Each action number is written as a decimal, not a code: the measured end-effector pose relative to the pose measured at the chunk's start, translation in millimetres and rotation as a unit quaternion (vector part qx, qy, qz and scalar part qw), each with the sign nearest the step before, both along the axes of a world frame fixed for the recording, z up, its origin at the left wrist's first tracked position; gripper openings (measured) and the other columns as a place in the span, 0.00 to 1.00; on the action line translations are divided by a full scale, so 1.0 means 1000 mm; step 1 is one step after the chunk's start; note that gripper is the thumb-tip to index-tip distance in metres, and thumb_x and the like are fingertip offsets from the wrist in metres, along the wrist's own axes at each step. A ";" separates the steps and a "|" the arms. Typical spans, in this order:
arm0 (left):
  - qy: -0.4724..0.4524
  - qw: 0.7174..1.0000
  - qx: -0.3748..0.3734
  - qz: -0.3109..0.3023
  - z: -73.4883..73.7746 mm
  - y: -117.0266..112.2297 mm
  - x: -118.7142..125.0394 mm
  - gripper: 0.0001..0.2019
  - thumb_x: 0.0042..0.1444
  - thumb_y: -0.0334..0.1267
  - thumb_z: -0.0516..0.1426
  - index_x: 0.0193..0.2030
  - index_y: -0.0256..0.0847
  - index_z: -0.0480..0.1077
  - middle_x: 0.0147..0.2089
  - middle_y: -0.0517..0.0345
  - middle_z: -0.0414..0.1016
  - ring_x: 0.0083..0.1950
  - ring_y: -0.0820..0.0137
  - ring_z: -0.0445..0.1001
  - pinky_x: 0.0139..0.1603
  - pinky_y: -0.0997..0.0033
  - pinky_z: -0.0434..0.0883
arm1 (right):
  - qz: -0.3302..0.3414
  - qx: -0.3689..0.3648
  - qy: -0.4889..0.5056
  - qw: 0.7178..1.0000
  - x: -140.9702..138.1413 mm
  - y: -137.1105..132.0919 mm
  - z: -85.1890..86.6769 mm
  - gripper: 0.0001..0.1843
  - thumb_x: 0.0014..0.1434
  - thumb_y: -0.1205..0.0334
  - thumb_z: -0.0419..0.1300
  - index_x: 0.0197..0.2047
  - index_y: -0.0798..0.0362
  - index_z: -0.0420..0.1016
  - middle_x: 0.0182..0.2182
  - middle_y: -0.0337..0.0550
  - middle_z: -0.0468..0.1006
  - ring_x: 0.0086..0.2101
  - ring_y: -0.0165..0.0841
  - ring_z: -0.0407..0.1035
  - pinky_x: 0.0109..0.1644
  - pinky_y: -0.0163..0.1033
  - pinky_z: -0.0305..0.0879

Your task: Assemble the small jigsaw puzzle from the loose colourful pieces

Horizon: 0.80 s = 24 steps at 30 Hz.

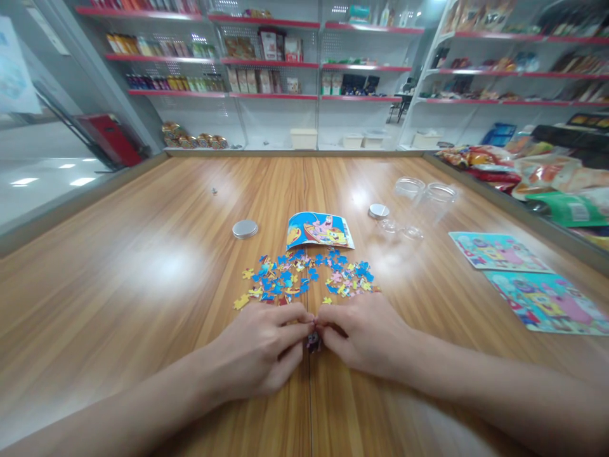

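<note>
My left hand [271, 343] and my right hand [364, 330] meet near the front middle of the table, fingertips pinched together. Between and just below the fingertips shows a small dark puzzle piece [313, 341]; its edges are partly hidden by my fingers. Both hands appear closed on puzzle pieces there, though how the pieces join I cannot tell. Just beyond my knuckles lie loose jigsaw pieces [285, 279] in blue, yellow and pink, spread in a left and a right heap. Behind them a curled picture sheet [320, 230] with cartoon figures rests on the wood.
A round silver lid [245, 229] lies left of the sheet, another lid [379, 211] right of it. Clear jars [440, 197] stand behind that. Two cartoon puzzle boards [499, 251] lie at right. Snack packets [566, 206] crowd beyond the right edge; stocked shelves [271, 63] line the back.
</note>
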State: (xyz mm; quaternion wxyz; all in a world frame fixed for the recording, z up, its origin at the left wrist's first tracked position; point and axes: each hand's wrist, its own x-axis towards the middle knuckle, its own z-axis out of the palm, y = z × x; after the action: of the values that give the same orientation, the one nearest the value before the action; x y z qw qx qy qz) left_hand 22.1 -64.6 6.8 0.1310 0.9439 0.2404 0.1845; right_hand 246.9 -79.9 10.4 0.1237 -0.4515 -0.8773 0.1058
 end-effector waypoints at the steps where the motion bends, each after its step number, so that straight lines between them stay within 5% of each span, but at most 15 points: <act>1: 0.004 1.000 -0.002 -0.002 0.000 0.000 0.000 0.13 0.62 0.30 0.50 0.46 0.39 0.75 0.43 0.52 0.76 0.40 0.65 0.78 0.36 0.63 0.78 | 0.001 0.001 0.001 1.000 0.000 0.000 -0.001 0.10 0.62 0.60 0.54 0.33 0.49 0.76 0.25 0.38 0.80 0.23 0.27 0.65 0.29 0.39 0.40; 15: -0.011 0.999 0.042 -0.010 -0.008 0.006 0.002 0.11 0.62 0.29 0.50 0.43 0.38 0.72 0.43 0.50 0.75 0.37 0.65 0.78 0.31 0.63 0.76 | 0.030 0.006 0.008 1.000 -0.001 0.004 0.001 0.08 0.59 0.62 0.54 0.31 0.51 0.73 0.25 0.39 0.79 0.22 0.29 0.66 0.28 0.39 0.43; 24: 0.018 0.998 0.062 0.002 -0.003 0.003 0.003 0.11 0.63 0.30 0.49 0.45 0.37 0.73 0.46 0.48 0.75 0.41 0.63 0.79 0.35 0.61 0.79 | 0.003 -0.017 0.003 1.000 -0.001 0.010 0.003 0.08 0.58 0.65 0.57 0.29 0.51 0.75 0.24 0.38 0.79 0.23 0.29 0.66 0.28 0.38 0.43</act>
State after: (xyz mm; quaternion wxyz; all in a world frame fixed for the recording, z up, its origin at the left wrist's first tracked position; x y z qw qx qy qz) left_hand 25.5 -61.3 3.9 0.0680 0.9530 0.2325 0.1822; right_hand 245.6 -69.5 13.5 0.1185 -0.4509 -0.8761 0.1227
